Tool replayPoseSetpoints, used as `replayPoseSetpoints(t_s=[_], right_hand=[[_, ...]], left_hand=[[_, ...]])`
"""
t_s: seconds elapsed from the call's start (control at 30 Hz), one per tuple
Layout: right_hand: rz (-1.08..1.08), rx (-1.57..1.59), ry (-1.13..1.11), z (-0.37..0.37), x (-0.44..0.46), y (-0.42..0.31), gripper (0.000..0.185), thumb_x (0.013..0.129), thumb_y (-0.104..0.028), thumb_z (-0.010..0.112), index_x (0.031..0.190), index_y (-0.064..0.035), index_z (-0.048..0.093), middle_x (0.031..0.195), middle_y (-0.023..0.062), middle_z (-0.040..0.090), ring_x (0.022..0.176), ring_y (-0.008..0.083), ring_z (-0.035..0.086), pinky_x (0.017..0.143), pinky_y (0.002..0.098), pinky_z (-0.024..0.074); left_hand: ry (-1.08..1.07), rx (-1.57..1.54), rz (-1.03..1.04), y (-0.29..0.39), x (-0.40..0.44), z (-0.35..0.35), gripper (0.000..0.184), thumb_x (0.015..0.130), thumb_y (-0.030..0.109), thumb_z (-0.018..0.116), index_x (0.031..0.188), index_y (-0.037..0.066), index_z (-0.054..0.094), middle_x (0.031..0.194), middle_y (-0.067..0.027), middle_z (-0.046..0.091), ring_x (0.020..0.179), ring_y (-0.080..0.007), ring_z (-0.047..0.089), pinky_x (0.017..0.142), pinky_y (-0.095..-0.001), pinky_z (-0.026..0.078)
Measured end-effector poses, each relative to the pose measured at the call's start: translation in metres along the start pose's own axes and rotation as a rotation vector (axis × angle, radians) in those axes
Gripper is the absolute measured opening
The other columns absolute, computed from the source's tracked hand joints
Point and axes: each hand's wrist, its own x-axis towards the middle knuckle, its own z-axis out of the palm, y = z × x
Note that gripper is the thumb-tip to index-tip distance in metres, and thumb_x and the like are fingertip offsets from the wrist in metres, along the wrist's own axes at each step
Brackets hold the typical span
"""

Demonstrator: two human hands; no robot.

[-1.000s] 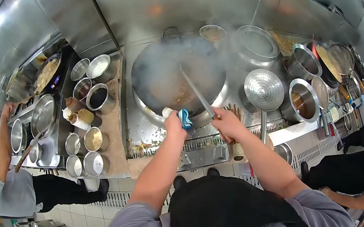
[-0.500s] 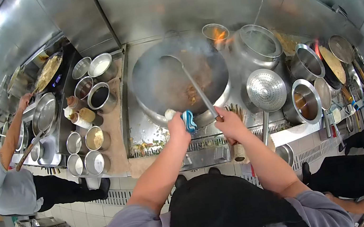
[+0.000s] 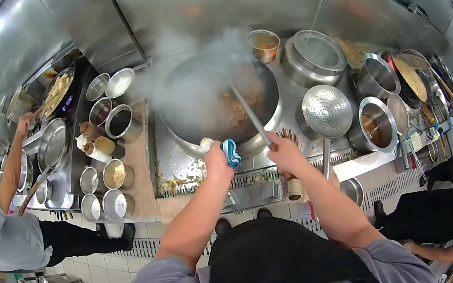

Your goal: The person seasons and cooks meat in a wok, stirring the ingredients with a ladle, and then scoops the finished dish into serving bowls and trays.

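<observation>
My left hand is closed around a blue-and-white striped cloth at the near side of the large wok. My right hand grips the handle end of a long metal ladle, which slants forward into the wok. Smoke hides the ladle's head. Brown pieces of food lie in the right part of the wok, partly veiled by the smoke. Just right of my right hand stands a bamboo wok brush.
Left of the wok are several metal pots and squeeze bottles. To the right are a perforated strainer, a lidded pot and a pot of brown liquid. Co-workers stand left and right.
Thicker white smoke now spreads over the wok's left and back, covering the ladle's head. The orange flame-like glow at the metal bowl behind the wok is gone. Both hands keep their grips.
</observation>
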Motion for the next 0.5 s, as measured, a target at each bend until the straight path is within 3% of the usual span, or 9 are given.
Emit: replayPoseSetpoints(t_s=[0.1,0.17,0.23,0.27,0.3,0.4,0.47,0.5], right_hand=[[-0.059,-0.018,-0.098,0.011,-0.004,0.006,0.062,0.079,-0.012,0.057,0.140,-0.0196,0.048,0.076,0.0152,0.062,0.067,0.0301,0.060,0.068,0.0395,0.0503],[-0.393,-0.282,0.009,-0.007,-0.015,0.026,0.059,0.079,-0.014,0.059,0.138,-0.0132,0.051,0.077,0.0169,0.065,0.067,0.0233,0.063,0.070,0.0357,0.0514],[-0.281,-0.393,0.082,-0.027,-0.049,0.032,0.060,0.079,-0.013,0.059,0.138,-0.0135,0.050,0.075,0.0158,0.064,0.064,0.0256,0.063,0.066,0.0371,0.0507],[-0.169,-0.474,0.096,-0.037,-0.080,0.004,0.059,0.079,-0.014,0.059,0.137,-0.0135,0.051,0.075,0.0174,0.062,0.065,0.0283,0.063,0.066,0.0376,0.0504],[-0.219,-0.513,0.136,-0.046,-0.084,0.020,0.058,0.078,-0.018,0.057,0.136,-0.0221,0.052,0.080,0.0209,0.065,0.075,0.0408,0.064,0.069,0.0479,0.0505],[-0.278,-0.545,0.130,-0.087,-0.110,0.021,0.060,0.078,-0.014,0.060,0.137,-0.0160,0.051,0.076,0.0223,0.062,0.072,0.0388,0.064,0.067,0.0452,0.0495],[-0.267,-0.553,0.078,-0.104,-0.136,0.003,0.060,0.077,-0.008,0.060,0.136,-0.0091,0.051,0.063,0.0128,0.049,0.055,0.0209,0.048,0.058,0.0326,0.0429],[-0.265,-0.551,0.076,-0.108,-0.144,-0.009,0.060,0.077,-0.008,0.060,0.136,-0.0091,0.051,0.063,0.0128,0.049,0.055,0.0209,0.048,0.058,0.0326,0.0429]], left_hand=[[0.086,0.046,0.058,-0.002,0.030,-0.007,0.015,0.091,0.018,0.051,0.088,0.006,0.060,0.078,-0.0061,0.063,0.064,-0.0184,0.061,0.055,-0.0384,0.050],[0.030,0.021,0.062,0.004,-0.003,0.000,0.015,0.091,0.018,0.052,0.089,0.006,0.061,0.079,-0.0063,0.063,0.065,-0.0185,0.062,0.056,-0.0385,0.050],[-0.009,-0.043,0.043,0.002,-0.005,-0.001,0.016,0.092,0.021,0.053,0.088,0.008,0.062,0.079,-0.0057,0.065,0.064,-0.0187,0.062,0.057,-0.0368,0.051],[-0.092,0.052,0.024,-0.005,0.025,-0.019,0.017,0.092,0.023,0.054,0.084,0.010,0.063,0.075,-0.0043,0.064,0.062,-0.0199,0.062,0.057,-0.0371,0.052],[-0.132,0.039,-0.018,-0.001,0.027,-0.025,0.018,0.092,0.023,0.055,0.082,0.011,0.063,0.073,-0.0035,0.064,0.061,-0.0199,0.061,0.056,-0.0378,0.052],[-0.192,0.050,-0.136,0.023,0.016,-0.020,0.017,0.091,0.023,0.057,0.083,0.010,0.063,0.073,-0.0025,0.063,0.061,-0.0197,0.061,0.056,-0.0389,0.053],[-0.165,0.151,-0.221,0.026,0.022,-0.017,0.014,0.091,0.020,0.055,0.088,0.008,0.063,0.076,-0.0035,0.063,0.064,-0.0189,0.063,0.056,-0.0389,0.054],[-0.197,0.112,-0.235,0.017,0.048,-0.018,0.014,0.092,0.018,0.054,0.089,0.008,0.062,0.076,-0.0047,0.063,0.065,-0.0197,0.063,0.055,-0.0389,0.054]])
